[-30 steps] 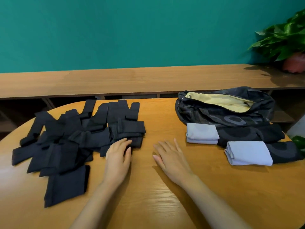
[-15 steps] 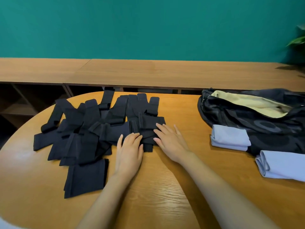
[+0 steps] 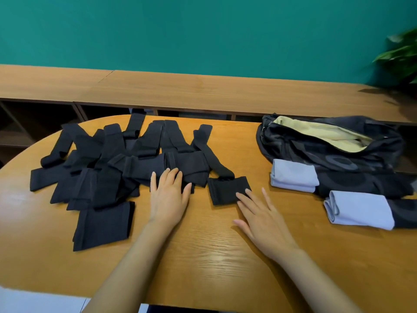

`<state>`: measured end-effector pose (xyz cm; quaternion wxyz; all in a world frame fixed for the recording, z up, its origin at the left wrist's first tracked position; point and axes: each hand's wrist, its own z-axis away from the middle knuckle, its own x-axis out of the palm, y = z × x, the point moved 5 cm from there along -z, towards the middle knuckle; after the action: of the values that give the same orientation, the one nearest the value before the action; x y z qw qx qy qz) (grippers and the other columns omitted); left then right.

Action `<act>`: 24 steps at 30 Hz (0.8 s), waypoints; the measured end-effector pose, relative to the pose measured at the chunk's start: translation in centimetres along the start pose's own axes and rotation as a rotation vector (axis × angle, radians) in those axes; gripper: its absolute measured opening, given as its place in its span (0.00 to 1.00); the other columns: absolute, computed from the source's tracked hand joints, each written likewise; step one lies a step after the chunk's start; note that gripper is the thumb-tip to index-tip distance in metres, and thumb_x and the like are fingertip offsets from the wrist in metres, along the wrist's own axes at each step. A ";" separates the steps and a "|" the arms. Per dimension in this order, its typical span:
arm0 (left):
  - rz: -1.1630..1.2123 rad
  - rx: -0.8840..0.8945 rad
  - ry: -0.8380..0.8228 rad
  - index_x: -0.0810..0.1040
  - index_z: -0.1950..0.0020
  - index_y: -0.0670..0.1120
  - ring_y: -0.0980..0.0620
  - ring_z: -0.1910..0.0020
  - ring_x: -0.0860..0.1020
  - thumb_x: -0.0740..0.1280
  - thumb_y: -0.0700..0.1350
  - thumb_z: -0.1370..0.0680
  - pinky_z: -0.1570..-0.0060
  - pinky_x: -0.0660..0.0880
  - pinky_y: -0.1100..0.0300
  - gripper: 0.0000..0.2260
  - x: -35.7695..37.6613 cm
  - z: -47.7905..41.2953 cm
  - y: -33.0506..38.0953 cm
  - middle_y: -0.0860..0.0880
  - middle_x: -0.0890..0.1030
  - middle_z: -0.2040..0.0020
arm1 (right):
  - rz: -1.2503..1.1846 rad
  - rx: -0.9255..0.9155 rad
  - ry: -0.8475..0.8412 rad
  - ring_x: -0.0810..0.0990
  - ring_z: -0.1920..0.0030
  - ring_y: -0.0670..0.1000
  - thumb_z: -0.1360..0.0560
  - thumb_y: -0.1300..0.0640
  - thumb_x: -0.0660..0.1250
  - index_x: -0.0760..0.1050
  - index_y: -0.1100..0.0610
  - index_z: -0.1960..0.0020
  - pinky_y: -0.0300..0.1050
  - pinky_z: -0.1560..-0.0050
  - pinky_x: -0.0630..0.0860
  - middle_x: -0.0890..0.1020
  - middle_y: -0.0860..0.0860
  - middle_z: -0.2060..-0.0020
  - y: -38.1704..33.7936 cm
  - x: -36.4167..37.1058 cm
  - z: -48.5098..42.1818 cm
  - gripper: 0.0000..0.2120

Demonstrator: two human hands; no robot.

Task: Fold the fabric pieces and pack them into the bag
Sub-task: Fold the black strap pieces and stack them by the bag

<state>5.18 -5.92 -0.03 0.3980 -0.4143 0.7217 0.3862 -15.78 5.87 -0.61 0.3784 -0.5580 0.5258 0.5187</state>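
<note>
Fingers [image 3: 244,198] of your right hand [image 3: 262,216] are lying straight, touching the black fabric piece [image 3: 226,188] beside the pile [image 3: 101,177] on the tabletop [image 3: 203,256] | your left hand [image 3: 168,197] is pressing flat, fingers apart, on the pile | cloth is looking soft, light, limp: be pinching it at an edge.

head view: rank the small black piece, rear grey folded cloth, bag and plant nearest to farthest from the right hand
1. small black piece, touched by the right hand.
2. rear grey folded cloth, off to the hand's right.
3. bag, behind that cloth.
4. plant, far right corner.
</note>
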 end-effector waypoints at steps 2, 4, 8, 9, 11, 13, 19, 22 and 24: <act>0.021 -0.008 -0.066 0.69 0.26 0.43 0.46 0.23 0.58 0.52 0.61 0.19 0.24 0.43 0.44 0.29 -0.1 0.7 0.7 0.46 0.67 0.25 | 0.003 -0.007 -0.033 0.72 0.30 0.51 0.18 0.38 0.46 0.78 0.56 0.35 0.59 0.27 0.53 0.76 0.50 0.33 0.0 0.3 1.9 0.31; 0.116 0.084 -0.139 0.60 0.22 0.48 0.52 0.21 0.47 0.44 0.68 0.21 0.25 0.35 0.48 0.35 -0.4 1.9 2.4 0.51 0.57 0.21 | -0.024 -0.005 -0.048 0.72 0.30 0.49 0.17 0.38 0.44 0.77 0.53 0.34 0.61 0.27 0.51 0.76 0.48 0.32 0.0 0.4 3.2 0.30; 0.383 0.329 -0.387 0.54 0.22 0.57 0.68 0.25 0.40 0.54 0.68 0.23 0.26 0.31 0.56 0.32 -0.8 5.5 7.1 0.61 0.51 0.22 | -0.111 -0.033 0.028 0.72 0.31 0.46 0.16 0.40 0.43 0.76 0.49 0.33 0.61 0.24 0.44 0.75 0.44 0.33 -0.3 -0.3 4.6 0.27; 0.405 0.363 -0.411 0.55 0.22 0.57 0.69 0.25 0.41 0.58 0.66 0.23 0.26 0.31 0.58 0.31 -0.8 6.2 7.8 0.62 0.52 0.22 | -0.146 -0.042 0.058 0.72 0.32 0.44 0.16 0.40 0.44 0.76 0.48 0.33 0.60 0.24 0.43 0.75 0.43 0.33 -0.3 -0.5 4.9 0.26; 0.411 0.407 -0.386 0.60 0.23 0.57 0.68 0.25 0.46 0.62 0.62 0.22 0.26 0.33 0.60 0.29 -0.6 7.1 8.2 0.61 0.58 0.23 | -0.239 -0.044 0.125 0.71 0.33 0.42 0.16 0.41 0.46 0.76 0.47 0.34 0.59 0.23 0.43 0.76 0.41 0.35 -0.3 -0.9 5.3 0.24; 0.426 0.408 -0.324 0.67 0.26 0.56 0.66 0.25 0.53 0.63 0.55 0.20 0.25 0.36 0.61 0.23 -0.5 7.3 8.2 0.59 0.65 0.25 | -0.339 -0.045 0.179 0.72 0.35 0.40 0.16 0.42 0.46 0.77 0.46 0.36 0.58 0.24 0.46 0.77 0.40 0.37 -0.2 -1.1 5.7 0.23; 0.500 0.368 -0.231 0.76 0.33 0.53 0.63 0.30 0.67 0.59 0.54 0.20 0.24 0.47 0.60 0.18 -0.7 7.6 7.8 0.57 0.76 0.34 | -0.472 0.001 0.208 0.70 0.33 0.39 0.22 0.39 0.60 0.72 0.50 0.33 0.49 0.24 0.56 0.76 0.43 0.34 1.3 -1.4 6.0 0.22; 0.533 0.351 -0.199 0.77 0.34 0.54 0.64 0.32 0.70 0.57 0.57 0.20 0.25 0.52 0.60 0.18 -0.9 7.9 7.6 0.58 0.78 0.36 | -0.457 0.013 0.215 0.71 0.32 0.41 0.23 0.44 0.63 0.72 0.51 0.30 0.49 0.24 0.58 0.76 0.45 0.34 2.0 -1.3 5.4 0.23; 0.572 0.331 -0.183 0.77 0.34 0.54 0.65 0.34 0.71 0.57 0.60 0.21 0.26 0.53 0.61 0.20 -1.1 8.1 7.5 0.60 0.78 0.37 | -0.465 0.003 0.245 0.74 0.34 0.42 0.24 0.49 0.65 0.75 0.51 0.33 0.50 0.25 0.59 0.79 0.46 0.37 2.2 -1.1 5.2 0.19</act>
<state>0.81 4.23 -0.46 0.3986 -0.0884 0.8228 0.3954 -18.80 10.78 -0.15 0.4218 -0.7220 0.4258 0.3457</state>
